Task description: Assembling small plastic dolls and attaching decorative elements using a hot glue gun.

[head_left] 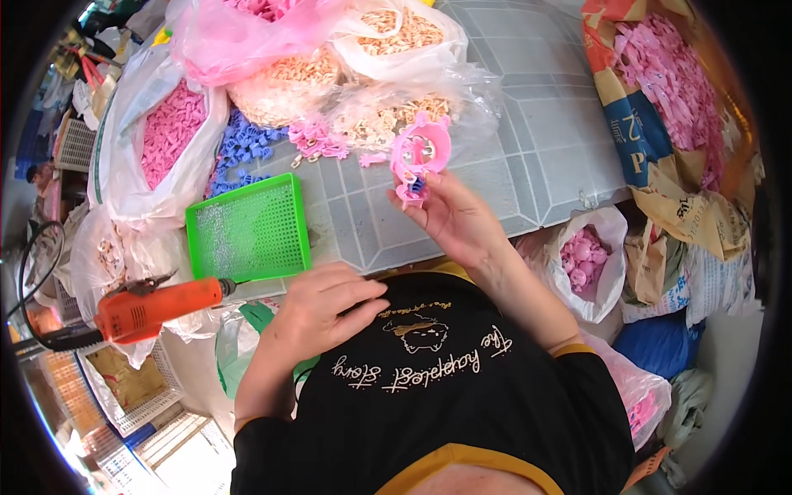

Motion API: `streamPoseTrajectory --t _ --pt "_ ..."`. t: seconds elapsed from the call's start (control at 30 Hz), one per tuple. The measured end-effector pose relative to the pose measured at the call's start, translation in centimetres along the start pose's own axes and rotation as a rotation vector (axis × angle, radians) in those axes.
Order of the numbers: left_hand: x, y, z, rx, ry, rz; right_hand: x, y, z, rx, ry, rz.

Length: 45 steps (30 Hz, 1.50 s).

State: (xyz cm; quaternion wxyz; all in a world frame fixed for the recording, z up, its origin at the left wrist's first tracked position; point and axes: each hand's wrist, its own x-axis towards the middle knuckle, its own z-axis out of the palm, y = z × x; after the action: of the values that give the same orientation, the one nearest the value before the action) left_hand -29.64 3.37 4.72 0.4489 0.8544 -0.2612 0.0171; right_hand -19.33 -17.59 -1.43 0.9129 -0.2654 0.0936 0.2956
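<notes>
My right hand is closed on a pink plastic toy part. The part has a round, cup-like ring with small ears, and a small blue piece sits low on it by my fingertips. In front of my chest is my left hand, loosely bent with its fingers apart and nothing visible in them. Just beyond it stands a green perforated tray with tiny silvery pieces along its left side. An orange power screwdriver with a black tip lies to the left of my left hand.
Bags of pink pieces and peach pieces crowd the grey table's far side. Loose blue parts and pink parts lie nearer. At right stand a paper sack and a white bag of pink parts.
</notes>
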Motion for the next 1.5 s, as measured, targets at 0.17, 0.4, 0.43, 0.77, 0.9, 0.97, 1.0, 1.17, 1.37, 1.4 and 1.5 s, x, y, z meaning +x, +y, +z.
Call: streamPoseTrajectory --t 0.17,0.4,0.43,0.77,0.9,0.97,1.0,1.17,1.37,1.4,1.5 --pt "-5.5 -0.2 -1.7 -0.074 0.004 -0.399 1.3 0.7 0.6 0.015 -0.188 0.156" --pt "-7.0 0.5 -6.6 -0.243 -0.174 -0.486 3.4 0.6 2.1 -0.156 -0.233 0.165" --pt "-7.8 0.4 -7.6 -0.242 -0.172 -0.484 3.7 0.6 2.4 -0.118 -0.198 0.209" --pt "-12.6 -1.1 -13.8 0.13 0.158 -1.119 5.7 2.3 3.9 -0.331 0.053 0.182" --pt "-13.3 -2.6 -13.6 0.244 0.564 -0.761 6.0 3.4 2.3 -0.43 0.047 0.095" --pt "-9.4 -2.3 -11.6 -0.084 0.804 -0.408 6.3 4.0 1.6 -0.656 0.051 0.005" --pt "-8.1 -2.1 -11.2 -0.074 0.815 -0.417 6.2 4.4 2.1 -0.657 0.039 0.017" --pt "-7.4 -3.2 -12.0 -0.314 0.637 -0.255 6.7 5.7 3.0 -0.674 -0.056 0.057" --pt "-6.1 -6.1 -10.0 -0.539 0.742 -0.144 7.5 6.8 3.4 -0.614 0.012 0.208" --pt "-6.1 -6.6 -9.9 -0.549 0.739 -0.1 7.6 7.1 3.2 -0.613 0.012 0.21" --pt "-6.3 -7.8 -9.3 -0.527 0.776 -0.106 8.1 7.9 2.5 -0.662 0.0 0.15"
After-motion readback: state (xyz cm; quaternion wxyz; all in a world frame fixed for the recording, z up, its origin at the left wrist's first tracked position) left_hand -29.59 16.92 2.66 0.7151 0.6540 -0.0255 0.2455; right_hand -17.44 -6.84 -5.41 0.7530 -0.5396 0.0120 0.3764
